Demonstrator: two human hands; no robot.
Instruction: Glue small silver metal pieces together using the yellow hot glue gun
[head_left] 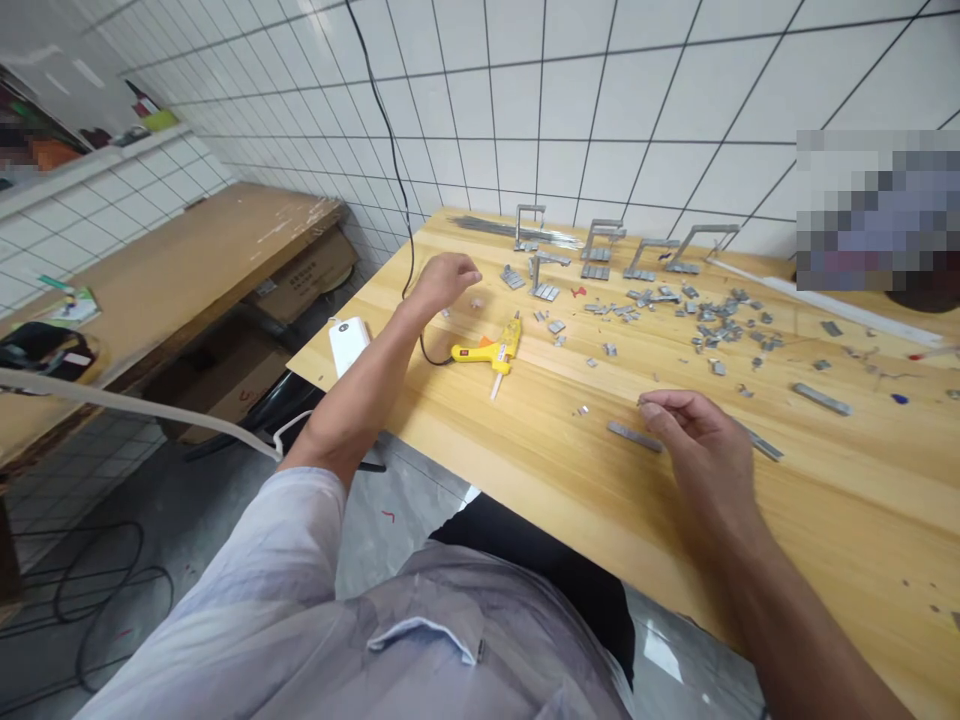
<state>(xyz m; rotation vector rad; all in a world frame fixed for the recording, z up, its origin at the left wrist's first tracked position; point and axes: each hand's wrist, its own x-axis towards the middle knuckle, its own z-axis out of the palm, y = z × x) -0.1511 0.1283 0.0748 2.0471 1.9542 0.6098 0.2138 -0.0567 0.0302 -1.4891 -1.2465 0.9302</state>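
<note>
My left hand (pixel 448 281) is over the back left part of the wooden table (pixel 465 420), fingers curled together; what they hold, if anything, is hidden. Between my hands lies a yellow glue gun (pixel 484 352) with a white glue stick in its back end. My right hand (pixel 697 430) is at the front right, thumb and forefinger pinched on something too small to make out. Just left of its fingertips lies a flat grey strip (pixel 634 436), and another grey strip (pixel 765 443) shows on its other side.
Small grey pieces (pixel 724 325) lie scattered at the back right. Several bent grey frames (pixel 596 250) stand near the tiled wall, beside thin rods (pixel 510 232). A white box (pixel 349 343) sits at the left edge. A black cable (pixel 397 165) hangs down.
</note>
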